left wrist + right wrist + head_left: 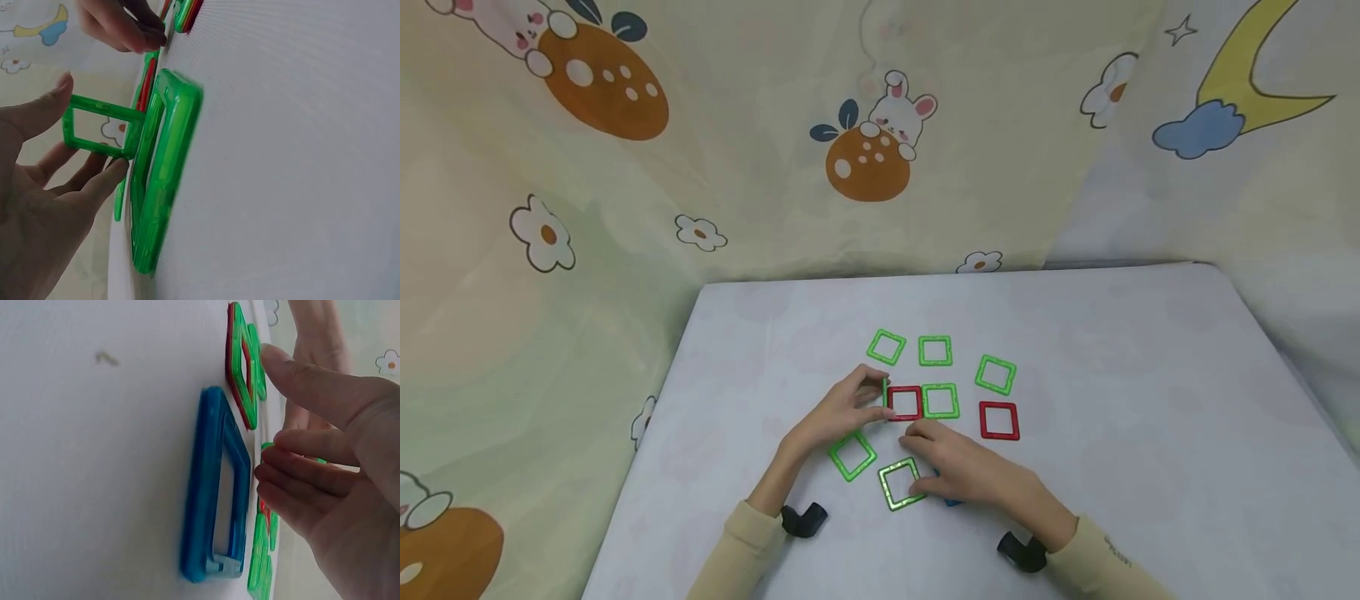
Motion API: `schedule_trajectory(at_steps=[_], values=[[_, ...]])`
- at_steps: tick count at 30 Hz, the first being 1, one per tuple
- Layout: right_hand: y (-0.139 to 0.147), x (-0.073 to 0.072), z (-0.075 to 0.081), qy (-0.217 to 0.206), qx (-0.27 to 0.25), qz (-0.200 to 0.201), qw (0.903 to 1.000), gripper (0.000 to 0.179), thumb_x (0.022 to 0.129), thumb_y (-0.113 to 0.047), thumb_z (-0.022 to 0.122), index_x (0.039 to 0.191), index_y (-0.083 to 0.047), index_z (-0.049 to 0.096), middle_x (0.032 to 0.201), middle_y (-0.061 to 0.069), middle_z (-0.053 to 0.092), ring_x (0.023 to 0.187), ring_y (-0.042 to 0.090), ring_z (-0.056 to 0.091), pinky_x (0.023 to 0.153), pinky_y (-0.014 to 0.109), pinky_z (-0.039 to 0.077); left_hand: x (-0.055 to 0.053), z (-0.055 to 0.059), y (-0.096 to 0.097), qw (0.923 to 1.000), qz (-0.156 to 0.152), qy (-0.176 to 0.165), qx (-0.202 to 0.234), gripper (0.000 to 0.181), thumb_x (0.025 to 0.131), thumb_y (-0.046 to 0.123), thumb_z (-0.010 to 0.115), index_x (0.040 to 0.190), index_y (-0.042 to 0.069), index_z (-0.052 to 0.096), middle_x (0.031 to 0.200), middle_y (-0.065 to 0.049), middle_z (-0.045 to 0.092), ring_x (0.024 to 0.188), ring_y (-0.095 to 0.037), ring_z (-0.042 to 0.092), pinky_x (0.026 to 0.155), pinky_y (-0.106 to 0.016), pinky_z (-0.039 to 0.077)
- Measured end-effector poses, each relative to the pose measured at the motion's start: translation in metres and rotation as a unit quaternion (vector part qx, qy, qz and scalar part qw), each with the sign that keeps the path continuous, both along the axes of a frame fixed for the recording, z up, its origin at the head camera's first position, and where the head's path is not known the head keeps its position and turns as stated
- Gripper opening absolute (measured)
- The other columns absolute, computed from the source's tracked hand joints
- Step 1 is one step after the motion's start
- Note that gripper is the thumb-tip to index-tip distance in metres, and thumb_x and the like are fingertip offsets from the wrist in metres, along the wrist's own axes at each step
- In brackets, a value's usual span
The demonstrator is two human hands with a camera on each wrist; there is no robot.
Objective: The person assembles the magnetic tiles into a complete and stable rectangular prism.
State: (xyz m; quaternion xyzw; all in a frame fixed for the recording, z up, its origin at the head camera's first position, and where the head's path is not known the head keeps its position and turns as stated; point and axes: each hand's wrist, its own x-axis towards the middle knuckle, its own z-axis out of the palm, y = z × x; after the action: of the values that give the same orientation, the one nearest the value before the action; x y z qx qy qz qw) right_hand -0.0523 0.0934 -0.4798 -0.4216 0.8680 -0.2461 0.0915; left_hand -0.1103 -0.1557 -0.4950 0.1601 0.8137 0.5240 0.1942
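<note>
Your left hand (pixel 846 410) pinches an upright green square (pixel 106 107), left of the red square (pixel 905 389); your right hand (pixel 966 467) (thumb, fingers apart) is nearside of red.

Ahead of me, a white worktop (pixel 1135 358) reaches back to a pale yellow wall (pixel 760 175), its right far corner rounded. On that wall I see a rabbit (pixel 897 117) hugging a brown fruit (pixel 859 183), with a white flower (pixel 700 233) lower to its left. Up on my right, a yellow moon (pixel 1228 67) overlaps a blue cloud (pixel 1202 132) near a small star (pixel 1181 32). The left wall (pixel 482 358) shades from peach to green. The light around me is soft, with faint shadows.
</note>
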Motion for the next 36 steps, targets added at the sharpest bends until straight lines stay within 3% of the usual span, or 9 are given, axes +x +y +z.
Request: schedule_trajectory(at_steps=[12, 23, 36], values=[[-0.006, 0.009, 0.001, -0.035, 0.042, 0.007, 0.9985, 0.074, 0.076, -0.041, 0.092, 0.137, -0.008, 0.064, 0.128, 0.001, 0.058, 0.112, 0.012, 0.053, 0.096, 0.021, 0.053, 0.001, -0.001, -0.003, 0.9999, -0.002, -0.011, 0.002, 0.055, 0.092, 0.029, 0.08, 0.136, 0.015, 0.05, 0.151, -0.009, 0.05, 0.143, -0.03, 0.049, 0.113, -0.041, 0.045], [-0.011, 0.011, 0.002, 0.039, 0.063, 0.035, 0.9966, 0.065, 0.076, -0.034, 0.093, 0.129, -0.006, 0.069, 0.122, 0.001, 0.059, 0.107, 0.012, 0.055, 0.092, 0.021, 0.054, -0.001, -0.002, -0.002, 0.9999, -0.008, -0.006, -0.007, 0.054, 0.093, 0.025, 0.078, 0.137, 0.013, 0.049, 0.151, -0.009, 0.051, 0.143, -0.027, 0.05, 0.114, -0.04, 0.044], [-0.018, 0.008, 0.004, 0.042, 0.076, 0.04, 0.9954, 0.056, 0.074, -0.025, 0.095, 0.121, -0.007, 0.07, 0.109, -0.001, 0.058, 0.097, 0.01, 0.053, 0.086, 0.02, 0.052, -0.001, -0.001, 0.0, 0.9999, -0.007, -0.005, -0.007, 0.052, 0.093, 0.027, 0.078, 0.135, 0.015, 0.05, 0.151, -0.009, 0.051, 0.143, -0.028, 0.051, 0.115, -0.042, 0.043]])
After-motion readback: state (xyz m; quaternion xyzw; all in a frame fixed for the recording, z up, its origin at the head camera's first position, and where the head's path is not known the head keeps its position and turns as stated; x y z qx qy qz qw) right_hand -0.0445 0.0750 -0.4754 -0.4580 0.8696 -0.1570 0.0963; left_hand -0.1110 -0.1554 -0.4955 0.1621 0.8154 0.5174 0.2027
